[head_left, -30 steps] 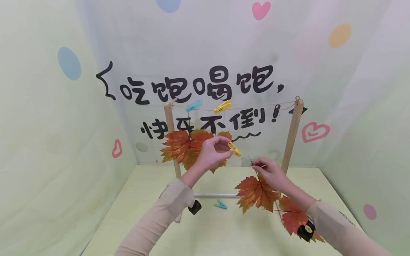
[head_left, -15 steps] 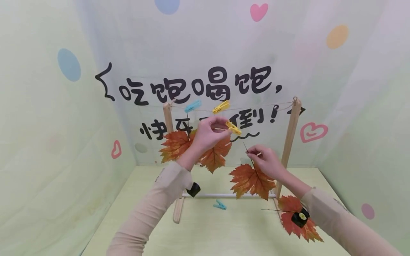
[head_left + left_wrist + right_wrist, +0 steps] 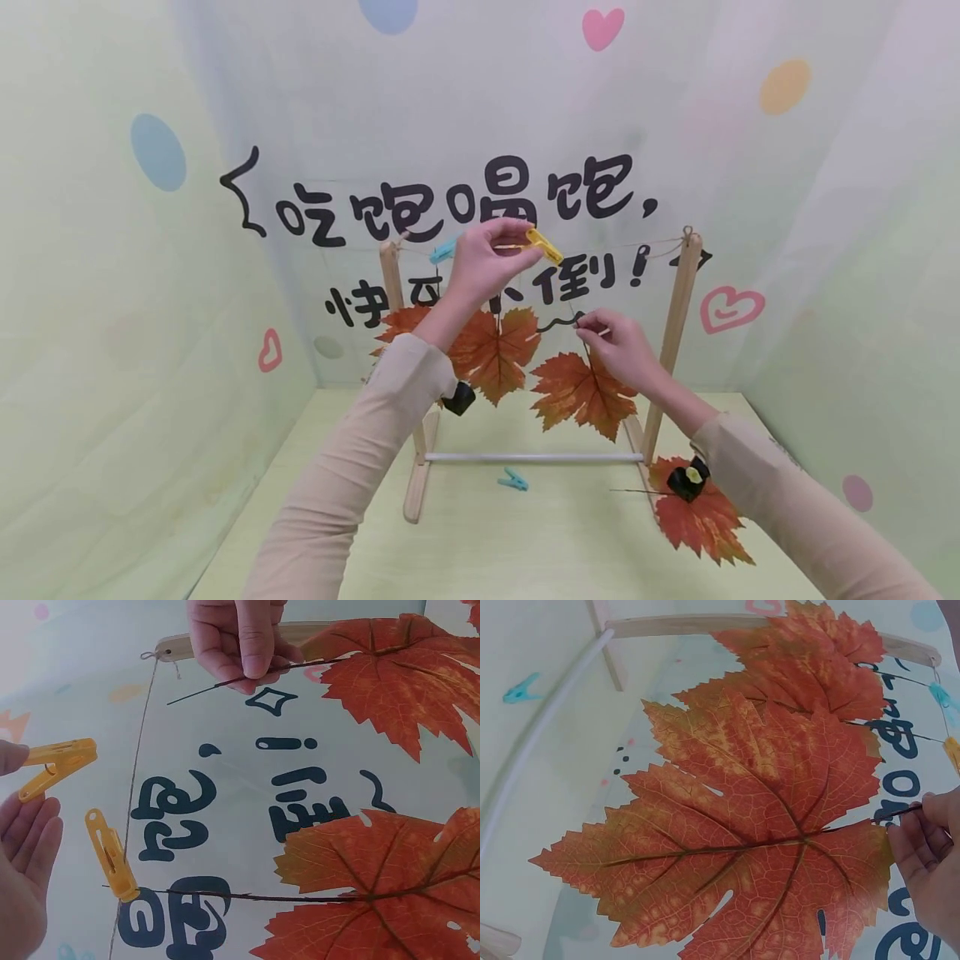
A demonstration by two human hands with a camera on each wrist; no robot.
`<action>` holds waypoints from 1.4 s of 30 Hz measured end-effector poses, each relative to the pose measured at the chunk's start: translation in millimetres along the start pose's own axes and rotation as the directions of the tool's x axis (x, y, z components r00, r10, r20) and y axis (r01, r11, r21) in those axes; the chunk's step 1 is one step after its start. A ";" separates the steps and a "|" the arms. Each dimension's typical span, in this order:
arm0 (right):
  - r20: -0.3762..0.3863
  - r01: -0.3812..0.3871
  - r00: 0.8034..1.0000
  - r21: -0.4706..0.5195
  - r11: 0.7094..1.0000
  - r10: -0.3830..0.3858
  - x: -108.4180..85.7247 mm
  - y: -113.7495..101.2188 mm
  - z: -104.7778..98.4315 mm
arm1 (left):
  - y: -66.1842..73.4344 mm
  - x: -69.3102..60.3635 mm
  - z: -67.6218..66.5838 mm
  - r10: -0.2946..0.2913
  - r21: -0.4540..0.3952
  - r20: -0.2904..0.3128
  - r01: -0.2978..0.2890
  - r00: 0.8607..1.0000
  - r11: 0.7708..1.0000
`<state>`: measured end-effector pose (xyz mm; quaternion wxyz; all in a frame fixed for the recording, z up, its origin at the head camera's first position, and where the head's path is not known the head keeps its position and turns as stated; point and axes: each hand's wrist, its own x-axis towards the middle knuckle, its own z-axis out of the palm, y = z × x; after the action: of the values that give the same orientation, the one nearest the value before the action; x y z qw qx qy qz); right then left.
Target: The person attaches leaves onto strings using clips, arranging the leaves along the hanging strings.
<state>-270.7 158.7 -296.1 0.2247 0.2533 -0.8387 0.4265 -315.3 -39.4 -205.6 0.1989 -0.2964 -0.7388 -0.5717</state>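
In the head view my left hand (image 3: 487, 262) is raised at the string and pinches a yellow clothespin (image 3: 545, 247) by its handles. Lower and to the right, my right hand (image 3: 618, 346) pinches the dark stem of an orange-red maple leaf (image 3: 583, 396), whose blade hangs below the fingers. The left wrist view shows the stem's tip (image 3: 191, 696) sticking out past the right fingers, apart from the string (image 3: 139, 757). A second yellow clothespin (image 3: 112, 855) clips another leaf's stem to the string; my left hand mostly hides it in the head view.
Two wooden posts (image 3: 677, 333) carry the string, with a white rod (image 3: 532, 457) joining them low down. A blue clothespin (image 3: 442, 252) on the string holds a further leaf (image 3: 401, 323). On the table lie another blue clothespin (image 3: 513, 479) and a maple leaf (image 3: 705, 521).
Both hands have risen: the left with its yellow clothespin up to string height, the right with the held maple leaf, also slightly leftward. The clothespin and leaf on the table stay put.
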 end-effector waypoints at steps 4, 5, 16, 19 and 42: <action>-0.017 -0.003 1.000 0.019 1.000 0.003 7.3 -17.3 -2.5 | 2.8 8.9 1.9 0.021 0.037 -0.019 -0.020 1.000 0.999; -0.020 0.000 1.000 0.028 1.000 0.000 9.3 -17.7 -2.8 | 3.4 10.9 2.4 0.021 0.046 -0.022 -0.020 1.000 0.999; -0.076 -0.065 0.995 0.057 0.996 0.069 35.6 13.7 5.3 | 0.8 30.1 5.8 0.052 0.145 0.010 -0.053 0.999 0.988; -0.095 -0.085 0.991 0.082 0.993 0.093 40.1 13.9 5.0 | -0.8 32.9 6.3 0.025 0.151 0.019 -0.027 1.000 0.988; -0.138 -0.123 0.980 0.130 0.984 0.141 54.7 14.2 10.3 | -16.5 38.4 9.5 -0.043 0.045 0.038 0.042 0.998 0.998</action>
<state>-323.3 144.6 -277.6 0.2412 0.1781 -0.8075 0.5080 -354.4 -24.9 -195.8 0.1786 -0.2873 -0.7610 -0.5535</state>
